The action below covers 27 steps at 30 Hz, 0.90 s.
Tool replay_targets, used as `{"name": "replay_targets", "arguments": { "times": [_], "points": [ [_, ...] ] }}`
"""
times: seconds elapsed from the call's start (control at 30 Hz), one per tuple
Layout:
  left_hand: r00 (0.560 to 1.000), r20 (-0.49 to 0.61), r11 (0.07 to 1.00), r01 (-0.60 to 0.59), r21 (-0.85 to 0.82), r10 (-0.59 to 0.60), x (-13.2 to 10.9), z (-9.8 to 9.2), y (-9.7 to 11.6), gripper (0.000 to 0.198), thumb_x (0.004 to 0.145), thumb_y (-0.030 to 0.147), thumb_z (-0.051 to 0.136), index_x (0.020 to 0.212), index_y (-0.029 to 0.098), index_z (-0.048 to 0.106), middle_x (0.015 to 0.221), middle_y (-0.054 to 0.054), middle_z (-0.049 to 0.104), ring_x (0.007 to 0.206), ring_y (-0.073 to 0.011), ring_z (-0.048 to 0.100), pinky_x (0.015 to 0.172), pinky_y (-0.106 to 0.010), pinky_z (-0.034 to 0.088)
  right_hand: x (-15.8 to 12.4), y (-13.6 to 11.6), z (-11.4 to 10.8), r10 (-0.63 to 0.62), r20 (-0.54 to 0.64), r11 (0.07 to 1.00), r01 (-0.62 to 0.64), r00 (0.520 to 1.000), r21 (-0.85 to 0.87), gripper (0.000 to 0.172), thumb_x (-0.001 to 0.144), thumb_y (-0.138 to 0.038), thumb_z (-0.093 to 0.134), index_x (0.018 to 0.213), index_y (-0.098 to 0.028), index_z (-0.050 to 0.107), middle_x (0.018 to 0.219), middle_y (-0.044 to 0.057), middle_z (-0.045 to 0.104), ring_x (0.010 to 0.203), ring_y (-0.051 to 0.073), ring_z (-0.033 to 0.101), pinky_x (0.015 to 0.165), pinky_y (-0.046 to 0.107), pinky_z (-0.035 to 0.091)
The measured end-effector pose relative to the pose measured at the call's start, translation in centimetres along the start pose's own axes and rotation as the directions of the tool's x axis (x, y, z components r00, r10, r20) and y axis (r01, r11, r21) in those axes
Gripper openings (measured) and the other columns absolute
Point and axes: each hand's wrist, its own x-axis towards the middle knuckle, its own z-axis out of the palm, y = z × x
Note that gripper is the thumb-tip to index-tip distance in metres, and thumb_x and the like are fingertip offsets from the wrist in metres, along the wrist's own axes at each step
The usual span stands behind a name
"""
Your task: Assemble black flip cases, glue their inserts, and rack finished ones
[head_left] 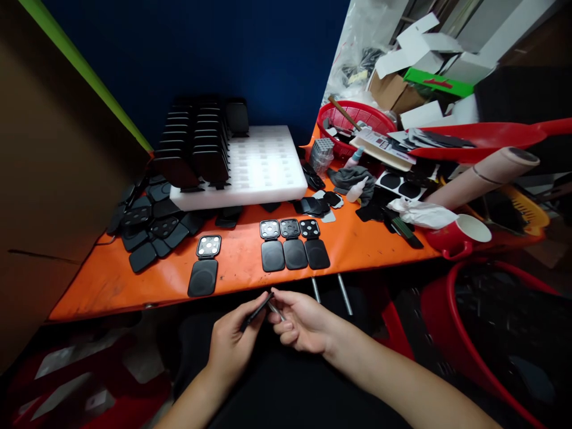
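Note:
My left hand (pixel 236 335) pinches a thin black pad (pixel 258 311), held edge-on in front of the table. Close against it, my right hand (pixel 300 320) is closed, fingertips at the pad's upper end. A thin silvery piece (pixel 276 310) shows between the right fingers; its kind is unclear. On the table edge beyond lie hinged two-panel black pads, opened flat: one alone (pixel 204 277) to the left and three side by side, the middle one (pixel 295 254) among them. Their upper panels carry round discs, pale on some.
A white foam rack (pixel 268 193) holds rows of upright black panels (pixel 210 161). Black pads (pixel 149 223) are heaped left of it. On the right are a red basket (pixel 379 113), a small bottle (pixel 356 189), a red mug (pixel 462 235) and a large red tub (pixel 453 316).

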Motion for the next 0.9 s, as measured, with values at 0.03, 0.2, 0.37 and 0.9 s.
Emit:
{"name": "replay_targets", "arguments": {
  "times": [0.03, 0.2, 0.37, 0.9],
  "points": [
    [1.000, 0.007, 1.000, -0.002, -0.012, 0.002, -0.2, 0.1, 0.1, 0.028, 0.083, 0.023, 0.057, 0.108, 0.026, 0.066, 0.101, -0.003, 0.072, 0.089, -0.0191, 0.068, 0.080, -0.028, 0.052, 0.0, 0.0, -0.1, 0.011, 0.002, 1.000, -0.011, 1.000, 0.017, 0.022, 0.088, -0.036, 0.044, 0.078, -0.017, 0.046, 0.057, -0.005, 0.042, 0.037, 0.002, 0.027, 0.035, 0.012, 0.013],
    [0.997, -0.003, 0.994, 0.079, -0.074, -0.079, 0.1, -0.4, 0.7, 0.024, 0.081, 0.025, 0.058, 0.103, 0.025, 0.068, 0.106, -0.005, 0.070, 0.096, -0.0229, 0.065, 0.087, -0.033, 0.050, 0.0, 0.2, 0.8, -0.117, -0.069, 0.993, 0.117, 0.991, -0.005, 0.021, 0.084, -0.034, 0.051, 0.073, -0.016, 0.047, 0.053, -0.008, 0.035, 0.037, 0.002, 0.024, 0.037, 0.015, 0.012],
    [0.943, -0.250, 0.974, 0.198, -0.113, -0.220, 5.4, -2.3, -1.3, 0.040, 0.080, 0.036, 0.058, 0.116, 0.019, 0.054, 0.105, -0.008, 0.066, 0.096, -0.0225, 0.063, 0.084, -0.033, 0.049, 0.9, -0.8, 1.6, -0.516, -0.021, 0.747, 0.438, 0.857, -0.500, 0.028, 0.078, -0.043, 0.060, 0.075, -0.017, 0.050, 0.056, -0.008, 0.034, 0.043, 0.004, 0.023, 0.041, 0.018, 0.016],
    [0.961, 0.259, 0.635, -0.257, 0.728, 0.092, 7.1, -3.3, -4.5, 0.048, 0.086, 0.041, 0.046, 0.133, 0.032, 0.042, 0.143, -0.007, 0.040, 0.133, -0.0355, 0.028, 0.101, -0.069, 0.000, -0.4, -5.0, -2.6, -0.906, 0.123, -0.047, 0.193, 0.405, -0.980, 0.026, 0.088, -0.038, 0.042, 0.098, -0.021, 0.059, 0.097, 0.005, 0.063, 0.093, 0.020, 0.056, 0.081, 0.030, 0.040]
  ]
}}
